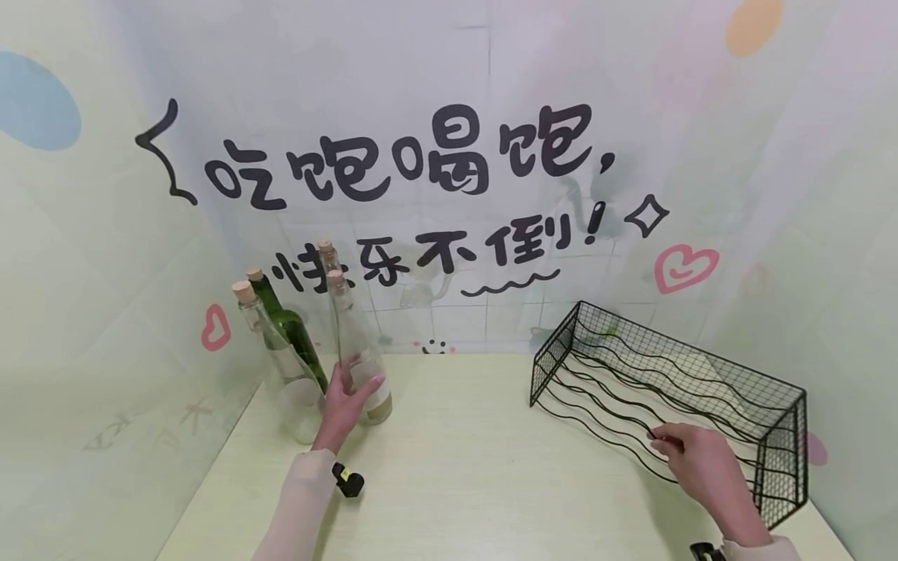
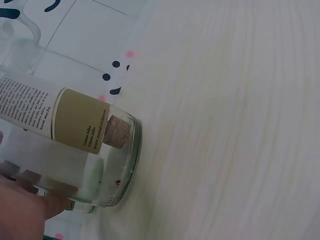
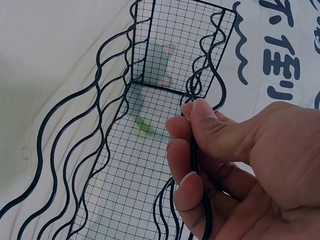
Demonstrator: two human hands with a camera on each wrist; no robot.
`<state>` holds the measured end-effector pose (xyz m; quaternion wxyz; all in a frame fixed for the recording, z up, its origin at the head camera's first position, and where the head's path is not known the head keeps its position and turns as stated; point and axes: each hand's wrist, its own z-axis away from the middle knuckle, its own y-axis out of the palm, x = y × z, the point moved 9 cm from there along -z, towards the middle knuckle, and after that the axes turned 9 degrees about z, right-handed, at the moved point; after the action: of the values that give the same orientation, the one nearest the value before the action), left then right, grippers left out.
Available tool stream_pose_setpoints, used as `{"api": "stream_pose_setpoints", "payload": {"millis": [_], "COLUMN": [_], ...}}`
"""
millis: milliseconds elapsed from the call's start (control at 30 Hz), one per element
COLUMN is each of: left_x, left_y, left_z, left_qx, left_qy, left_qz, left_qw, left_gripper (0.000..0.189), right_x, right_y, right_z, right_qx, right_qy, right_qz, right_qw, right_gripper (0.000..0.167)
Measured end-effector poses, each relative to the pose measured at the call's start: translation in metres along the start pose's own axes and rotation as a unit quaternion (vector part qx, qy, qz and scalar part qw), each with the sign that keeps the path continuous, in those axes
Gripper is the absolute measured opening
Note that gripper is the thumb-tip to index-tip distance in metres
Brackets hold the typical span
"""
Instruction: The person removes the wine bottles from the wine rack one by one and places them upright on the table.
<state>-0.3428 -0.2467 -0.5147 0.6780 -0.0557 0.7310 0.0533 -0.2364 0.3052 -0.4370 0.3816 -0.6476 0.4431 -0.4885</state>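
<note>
My left hand (image 1: 344,409) grips the lower body of a clear glass bottle (image 1: 355,331) with a cork and a pale label, standing at the table's left. Seen from the left wrist, the bottle (image 2: 80,165) shows a gold label band, and a brown cork (image 2: 117,132) appears through the glass by its base. At the right, my right hand (image 1: 712,467) pinches a wavy black wire of a wire bottle rack (image 1: 673,374). Close up in the right wrist view, thumb and fingers (image 3: 182,155) curl round that wire (image 3: 207,220).
Beside the gripped bottle stand a corked green bottle (image 1: 298,335) and a corked clear bottle (image 1: 298,389). Behind it rises another bottle's corked neck (image 1: 327,253). A printed backdrop (image 1: 421,62) with black lettering borders the pale table (image 1: 463,467) at the back and sides.
</note>
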Motion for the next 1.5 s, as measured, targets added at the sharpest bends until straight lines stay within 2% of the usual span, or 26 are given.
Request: {"api": "stream_pose_setpoints", "payload": {"millis": [167,333,633,733,900,1033,1167,1300,1400,1500], "left_x": [-0.002,-0.001,-0.002,-0.006,-0.023,-0.037,-0.056,-0.075,-0.086,-0.098], "left_y": [0.000,-0.003,-0.008,-0.010,-0.007,-0.005,-0.004,-0.003,-0.001,0.002], "left_z": [0.001,0.001,-0.001,-0.001,-0.001,0.001,0.008,0.016,0.023,0.033], "left_qx": [0.007,-0.003,-0.009,-0.011,-0.006,-0.003,-0.003,-0.002,-0.009,-0.018], "left_qy": [0.004,0.002,-0.019,-0.015,0.023,0.041,0.058,0.093,0.117,0.141], "left_qz": [-0.003,-0.017,-0.043,-0.048,-0.018,-0.013,-0.034,-0.065,-0.103,-0.151], "left_qw": [1.0000,0.9999,0.9989,0.9986,0.9996,0.9991,0.9977,0.9936,0.9878,0.9782], "left_gripper": [0.078,0.078,0.090,0.092,0.091,0.097,0.100,0.100,0.100,0.101], "right_x": [-0.002,-0.003,-0.005,-0.006,-0.009,-0.010,-0.010,-0.011,-0.009,-0.005], "right_y": [0.001,0.003,0.005,0.006,0.006,0.005,0.005,0.001,-0.003,-0.008], "right_z": [0.000,0.000,-0.002,-0.002,-0.002,-0.002,-0.002,-0.002,-0.002,-0.003], "right_qx": [0.004,0.012,0.012,0.014,0.017,0.019,0.017,-0.014,-0.044,-0.075], "right_qy": [0.006,0.009,0.006,0.008,0.015,0.016,0.016,0.006,-0.007,-0.018], "right_qz": [-0.003,-0.011,-0.026,-0.031,-0.031,-0.030,-0.034,-0.045,-0.056,-0.057], "right_qw": [1.0000,0.9998,0.9996,0.9994,0.9993,0.9992,0.9992,0.9989,0.9974,0.9954], "right_gripper": [0.013,0.012,0.017,0.018,0.019,0.020,0.020,0.018,0.019,0.020]}}
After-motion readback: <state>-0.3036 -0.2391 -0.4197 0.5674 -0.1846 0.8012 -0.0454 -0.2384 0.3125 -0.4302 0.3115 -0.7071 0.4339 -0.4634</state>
